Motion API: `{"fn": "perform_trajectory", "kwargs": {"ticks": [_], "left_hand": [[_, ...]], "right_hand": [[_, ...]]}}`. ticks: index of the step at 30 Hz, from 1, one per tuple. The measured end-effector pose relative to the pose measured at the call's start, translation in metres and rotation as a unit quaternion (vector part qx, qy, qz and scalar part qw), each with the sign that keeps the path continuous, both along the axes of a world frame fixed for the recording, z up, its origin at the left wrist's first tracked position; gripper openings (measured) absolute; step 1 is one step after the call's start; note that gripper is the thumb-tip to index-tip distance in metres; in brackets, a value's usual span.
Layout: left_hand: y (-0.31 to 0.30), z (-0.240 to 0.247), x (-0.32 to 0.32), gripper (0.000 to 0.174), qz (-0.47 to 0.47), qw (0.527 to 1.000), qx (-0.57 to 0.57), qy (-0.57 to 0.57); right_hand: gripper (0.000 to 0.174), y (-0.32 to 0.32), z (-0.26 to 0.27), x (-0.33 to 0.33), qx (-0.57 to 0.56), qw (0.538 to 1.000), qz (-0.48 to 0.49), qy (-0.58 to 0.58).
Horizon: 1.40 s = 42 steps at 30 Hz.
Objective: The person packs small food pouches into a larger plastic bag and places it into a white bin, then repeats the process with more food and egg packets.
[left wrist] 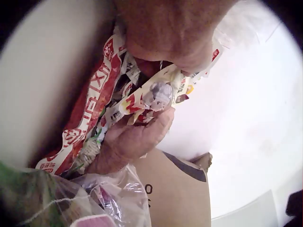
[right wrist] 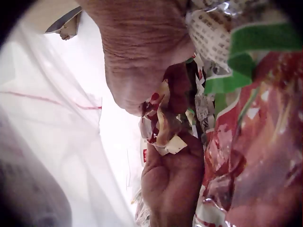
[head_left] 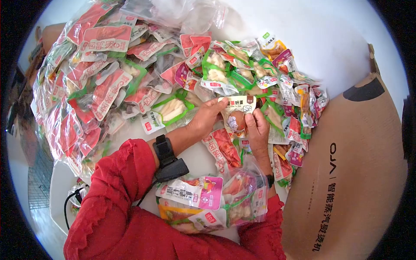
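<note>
Both hands hold a small cream-coloured snack packet (head_left: 237, 113) with a brown egg pictured on its front. My left hand (head_left: 205, 116) pinches its upper left edge, and my right hand (head_left: 258, 131) grips its right side with the thumb across the front. In the left wrist view the packet (left wrist: 160, 94) lies between the two hands. From the right wrist it appears edge-on, its lower corner at the left hand (right wrist: 173, 182). Just below the hands lies a red packet (head_left: 223, 149). Green-edged packets (head_left: 216, 71) are heaped behind them.
A big clear bag (head_left: 104, 82) full of red-labelled packets fills the left of the white table. Close to my body, a smaller filled clear bag (head_left: 245, 190) lies by the right forearm. A cardboard box (head_left: 346, 173) stands at the right, beside loose packets (head_left: 297, 130).
</note>
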<state>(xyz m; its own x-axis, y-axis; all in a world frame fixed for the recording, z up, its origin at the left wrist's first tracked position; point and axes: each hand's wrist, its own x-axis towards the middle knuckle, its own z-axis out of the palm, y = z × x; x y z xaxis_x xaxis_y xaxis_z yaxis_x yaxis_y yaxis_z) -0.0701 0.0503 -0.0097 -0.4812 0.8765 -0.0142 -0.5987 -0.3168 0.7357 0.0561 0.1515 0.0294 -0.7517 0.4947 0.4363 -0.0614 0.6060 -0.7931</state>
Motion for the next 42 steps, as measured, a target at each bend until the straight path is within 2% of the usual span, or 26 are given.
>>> {"fn": "perform_trajectory", "kwargs": {"ticks": [5,11,22,25,27,30,37,42], "left_hand": [[-0.004,0.004,0.000,0.037,-0.012,1.000,0.023,-0.004],[-0.003,0.005,0.001,0.039,-0.013,0.999,0.029,-0.009],[-0.003,0.003,0.001,0.040,-0.025,0.999,0.034,-0.006],[-0.003,0.003,0.000,0.035,-0.040,0.997,0.053,-0.035],[-0.004,0.001,-0.002,0.032,-0.062,0.997,0.031,0.045],[0.000,-0.006,-0.001,0.025,-0.060,0.992,0.049,0.100],[0.002,-0.005,0.001,0.023,-0.045,0.996,0.022,0.075],[0.000,-0.003,-0.001,0.028,-0.070,0.996,0.027,0.051]], "right_hand": [[0.020,-0.001,0.002,0.000,0.045,0.999,-0.021,-0.004],[0.021,0.001,-0.002,-0.001,0.019,0.999,-0.019,0.029],[0.021,0.004,-0.006,0.000,0.041,0.997,-0.053,0.037],[0.021,0.004,-0.005,0.000,0.041,0.996,-0.068,0.041],[0.021,0.004,-0.006,0.000,0.037,0.995,-0.077,0.046],[0.020,0.009,-0.010,0.000,0.031,0.995,-0.093,0.036],[0.016,0.006,-0.008,0.001,0.037,0.995,-0.078,0.042],[0.015,0.006,-0.010,0.002,0.030,0.996,-0.077,0.045]]}}
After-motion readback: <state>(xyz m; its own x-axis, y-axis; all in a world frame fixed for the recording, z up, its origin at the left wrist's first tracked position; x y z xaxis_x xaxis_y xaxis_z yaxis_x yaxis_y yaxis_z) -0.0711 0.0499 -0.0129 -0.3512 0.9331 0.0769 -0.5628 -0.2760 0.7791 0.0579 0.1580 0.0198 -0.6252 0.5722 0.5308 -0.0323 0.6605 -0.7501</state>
